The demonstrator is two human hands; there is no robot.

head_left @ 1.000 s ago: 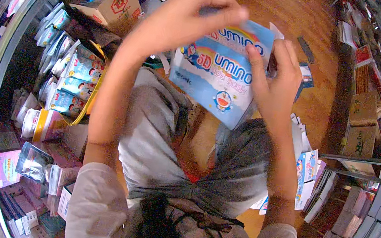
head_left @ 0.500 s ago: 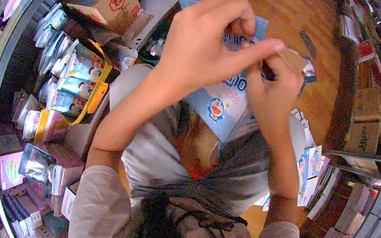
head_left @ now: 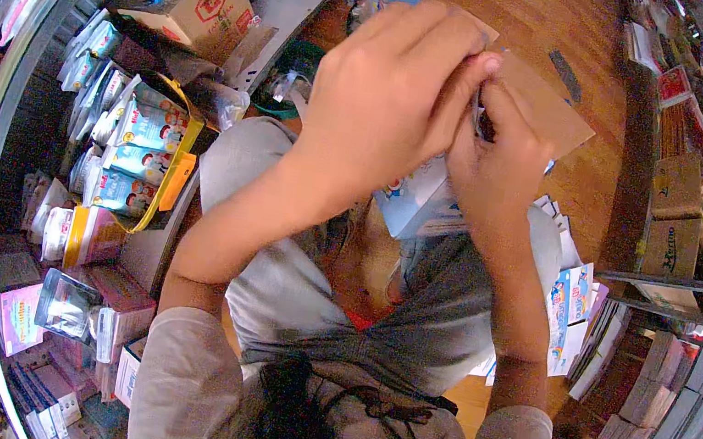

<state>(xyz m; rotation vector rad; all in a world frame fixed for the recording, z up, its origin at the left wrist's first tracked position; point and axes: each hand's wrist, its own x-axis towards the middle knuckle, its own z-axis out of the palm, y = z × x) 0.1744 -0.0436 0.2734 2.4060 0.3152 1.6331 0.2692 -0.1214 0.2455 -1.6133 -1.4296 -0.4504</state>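
Above my lap, both hands are on a thin cardboard carton [head_left: 414,204], light blue and printed outside with a cartoon figure, plain brown inside. A brown panel of it spreads out past my right hand, and a blue corner points up beyond my left. My left hand [head_left: 382,94] covers much of the carton, its fingers bent over and pinching the upper part. Close against it, my right hand [head_left: 501,156] grips the carton with curled fingers, its fingertips partly hidden. Flat printed carton sheets [head_left: 573,298] lie by my right knee.
On the left shelf stand a yellow open box [head_left: 192,128] of blue packets and a brown cardboard box [head_left: 200,13]. A green bin [head_left: 282,94] sits beyond my left knee. Stacks of flat grey cards [head_left: 694,398] fill the right shelf. A dark strip [head_left: 564,75] lies on the wooden floor.
The carton has tilted and opened out, so more of its brown inside shows and less of its printed front. My left fingers have closed in beside my right hand.
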